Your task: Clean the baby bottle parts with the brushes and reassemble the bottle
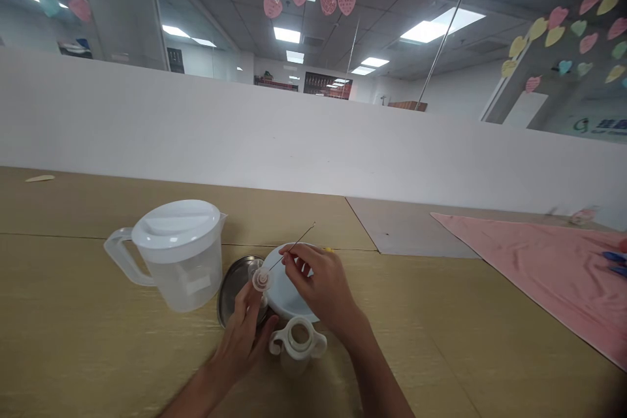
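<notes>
Head view: left hand [245,330] pinches a small teat-like valve [261,279] above a metal bowl [229,294]. Right hand [321,287] grips a thin wire brush [294,247], tip in the valve. Handled bottle ring [298,339] lies apart, near a pitcher [176,255]. Cleaning apparently midway; reassembly not yet done.

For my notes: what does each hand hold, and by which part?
Left hand holds a small round clear part by its underside; right hand pinches a thin wire brush near its middle.

The hands hide much of the white bowl [281,290] and metal lid [231,287]; the thin brush's [292,248] tip is too small to tell.
</notes>
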`<state>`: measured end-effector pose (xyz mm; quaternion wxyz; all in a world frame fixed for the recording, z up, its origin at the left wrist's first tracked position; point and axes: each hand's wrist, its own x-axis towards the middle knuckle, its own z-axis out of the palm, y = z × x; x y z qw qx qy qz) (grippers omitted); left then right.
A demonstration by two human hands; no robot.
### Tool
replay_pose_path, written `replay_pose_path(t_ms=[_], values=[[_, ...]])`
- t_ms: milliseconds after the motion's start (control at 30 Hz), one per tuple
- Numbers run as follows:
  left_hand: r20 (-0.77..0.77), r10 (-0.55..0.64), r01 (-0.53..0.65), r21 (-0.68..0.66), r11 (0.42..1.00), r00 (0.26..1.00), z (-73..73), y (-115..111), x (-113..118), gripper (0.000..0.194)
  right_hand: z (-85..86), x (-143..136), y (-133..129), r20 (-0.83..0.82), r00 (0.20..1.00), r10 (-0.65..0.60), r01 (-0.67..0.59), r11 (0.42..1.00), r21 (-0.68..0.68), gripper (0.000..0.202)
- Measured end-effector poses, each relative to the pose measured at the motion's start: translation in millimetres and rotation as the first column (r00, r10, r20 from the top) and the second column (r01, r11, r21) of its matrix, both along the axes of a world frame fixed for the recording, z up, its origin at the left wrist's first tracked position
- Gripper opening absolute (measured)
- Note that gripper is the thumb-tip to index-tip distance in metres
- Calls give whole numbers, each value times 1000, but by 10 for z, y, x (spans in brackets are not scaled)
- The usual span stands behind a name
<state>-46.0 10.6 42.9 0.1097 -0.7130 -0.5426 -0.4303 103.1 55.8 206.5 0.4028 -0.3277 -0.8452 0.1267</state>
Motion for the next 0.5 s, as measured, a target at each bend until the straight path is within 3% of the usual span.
replay_pose_path(t_ms=[500], values=[[-12, 14, -14, 2, 1000, 1000, 12, 3, 4, 64, 1, 24, 2, -3, 1000, 1, -1, 1000, -3, 21]])
